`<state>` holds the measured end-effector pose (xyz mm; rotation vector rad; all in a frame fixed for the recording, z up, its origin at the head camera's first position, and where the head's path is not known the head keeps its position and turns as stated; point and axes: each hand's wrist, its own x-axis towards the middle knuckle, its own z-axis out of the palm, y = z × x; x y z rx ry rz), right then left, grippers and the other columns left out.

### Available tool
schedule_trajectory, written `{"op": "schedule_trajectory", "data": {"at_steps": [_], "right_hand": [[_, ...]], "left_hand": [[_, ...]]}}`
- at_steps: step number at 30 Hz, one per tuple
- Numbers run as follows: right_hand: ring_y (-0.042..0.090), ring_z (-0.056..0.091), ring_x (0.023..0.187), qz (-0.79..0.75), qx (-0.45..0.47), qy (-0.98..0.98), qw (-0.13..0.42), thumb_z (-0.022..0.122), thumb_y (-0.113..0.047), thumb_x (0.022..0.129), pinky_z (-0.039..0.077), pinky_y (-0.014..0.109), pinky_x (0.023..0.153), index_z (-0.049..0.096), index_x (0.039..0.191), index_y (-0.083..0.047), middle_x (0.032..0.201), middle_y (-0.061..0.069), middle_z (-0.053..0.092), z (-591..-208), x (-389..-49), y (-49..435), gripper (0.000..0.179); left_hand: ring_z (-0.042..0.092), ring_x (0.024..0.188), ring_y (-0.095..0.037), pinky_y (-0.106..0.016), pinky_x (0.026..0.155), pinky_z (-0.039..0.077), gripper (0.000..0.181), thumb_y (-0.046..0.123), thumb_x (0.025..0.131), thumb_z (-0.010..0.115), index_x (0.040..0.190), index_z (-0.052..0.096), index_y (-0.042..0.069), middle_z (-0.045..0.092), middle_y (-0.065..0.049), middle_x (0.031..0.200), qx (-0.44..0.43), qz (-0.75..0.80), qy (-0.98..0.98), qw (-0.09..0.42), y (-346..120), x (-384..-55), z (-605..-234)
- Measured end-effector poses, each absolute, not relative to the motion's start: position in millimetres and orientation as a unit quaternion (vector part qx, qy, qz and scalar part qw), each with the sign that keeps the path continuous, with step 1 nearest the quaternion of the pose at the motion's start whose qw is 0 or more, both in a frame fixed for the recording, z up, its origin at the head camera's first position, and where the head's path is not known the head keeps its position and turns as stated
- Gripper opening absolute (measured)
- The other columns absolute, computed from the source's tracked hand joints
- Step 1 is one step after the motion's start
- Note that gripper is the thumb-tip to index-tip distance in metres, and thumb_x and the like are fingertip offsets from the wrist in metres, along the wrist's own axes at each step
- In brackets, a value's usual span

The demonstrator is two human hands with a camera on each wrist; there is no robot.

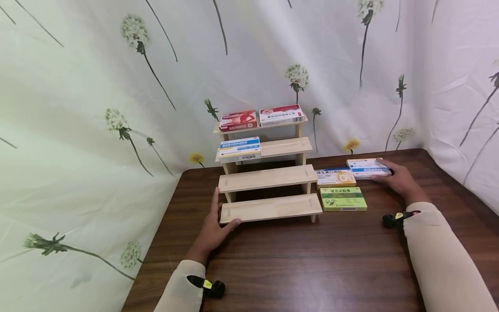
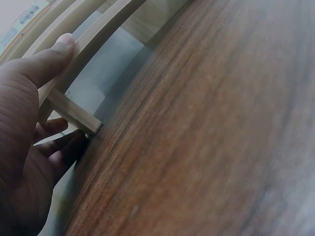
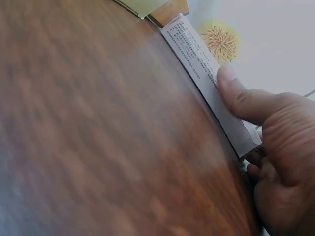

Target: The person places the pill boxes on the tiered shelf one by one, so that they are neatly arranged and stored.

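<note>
A four-step wooden display rack (image 1: 269, 177) stands on the table. My left hand (image 1: 212, 229) is at the left end of its lowest step, index finger straight along the side. The thumb (image 2: 64, 44) touches the front edge of the board in the left wrist view, and the other fingers are near the rack's leg (image 2: 74, 112). On the table right of the rack, my right hand (image 1: 401, 180) pinches the right end of a white and blue medicine box (image 1: 364, 168). In the right wrist view the thumb (image 3: 234, 88) lies on the box's long printed side; the fingertips behind it are partly hidden.
A vitamin D box (image 1: 335, 177) and a green medicine box (image 1: 343, 199) lie between rack and right hand. Two red and white boxes (image 1: 238, 120) (image 1: 281, 115) sit on the top step, a blue and white box (image 1: 239, 148) below. A patterned curtain (image 1: 253, 56) hangs behind.
</note>
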<state>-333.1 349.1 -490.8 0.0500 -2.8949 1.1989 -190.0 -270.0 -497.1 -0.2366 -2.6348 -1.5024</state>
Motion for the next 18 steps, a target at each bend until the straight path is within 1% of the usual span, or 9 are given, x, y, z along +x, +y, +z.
{"op": "schedule_trajectory", "data": {"at_steps": [3, 6, 11, 12, 18], "right_hand": [[0.065, 0.02, 0.159, 0.38, 0.023, -0.925, -0.001, 0.079, -0.038, 0.102, 0.02, 0.078, 0.126, 0.032, 0.171, -0.005, 0.174, 0.037, 0.02, -489.6, -332.5, 348.1, 0.089], [0.066, 0.018, 0.159, 0.376, 0.025, -0.926, -0.006, 0.079, -0.033, 0.103, 0.02, 0.078, 0.125, 0.036, 0.169, -0.003, 0.174, 0.039, 0.018, -489.2, -331.6, 347.1, 0.085], [0.065, 0.016, 0.16, 0.374, 0.023, -0.927, -0.003, 0.079, -0.028, 0.103, 0.019, 0.078, 0.126, 0.039, 0.167, -0.003, 0.175, 0.038, 0.017, -490.8, -332.2, 346.9, 0.08], [0.065, 0.016, 0.16, 0.373, 0.023, -0.928, -0.002, 0.079, -0.028, 0.103, 0.019, 0.078, 0.126, 0.039, 0.167, -0.003, 0.175, 0.037, 0.017, -491.1, -332.3, 346.8, 0.08], [0.064, 0.016, 0.161, 0.371, 0.015, -0.929, 0.0, 0.078, -0.031, 0.104, 0.02, 0.077, 0.126, 0.04, 0.167, -0.004, 0.175, 0.034, 0.018, -490.3, -330.4, 345.3, 0.078]], "left_hand": [[0.058, 0.145, -0.044, -0.065, 0.122, 0.042, 0.126, 0.036, 0.094, 0.089, 0.173, -0.008, 0.052, 0.047, -0.026, 0.167, -0.071, -0.491, -0.867, 0.049, -269.9, -188.8, -495.8], [0.058, 0.144, -0.044, -0.065, 0.121, 0.042, 0.126, 0.037, 0.094, 0.089, 0.173, -0.008, 0.049, 0.047, -0.026, 0.167, -0.072, -0.487, -0.869, 0.049, -269.9, -188.3, -495.8], [0.059, 0.144, -0.043, -0.065, 0.121, 0.042, 0.125, 0.038, 0.094, 0.089, 0.173, -0.008, 0.049, 0.047, -0.026, 0.167, -0.069, -0.486, -0.87, 0.049, -269.7, -188.2, -495.4], [0.058, 0.145, -0.043, -0.064, 0.121, 0.042, 0.126, 0.038, 0.094, 0.089, 0.173, -0.008, 0.05, 0.047, -0.025, 0.167, -0.067, -0.488, -0.869, 0.048, -269.7, -188.4, -495.3], [0.058, 0.145, -0.043, -0.065, 0.122, 0.041, 0.125, 0.037, 0.094, 0.088, 0.173, -0.008, 0.05, 0.047, -0.026, 0.167, -0.068, -0.487, -0.869, 0.045, -270.4, -187.8, -495.7]]}}
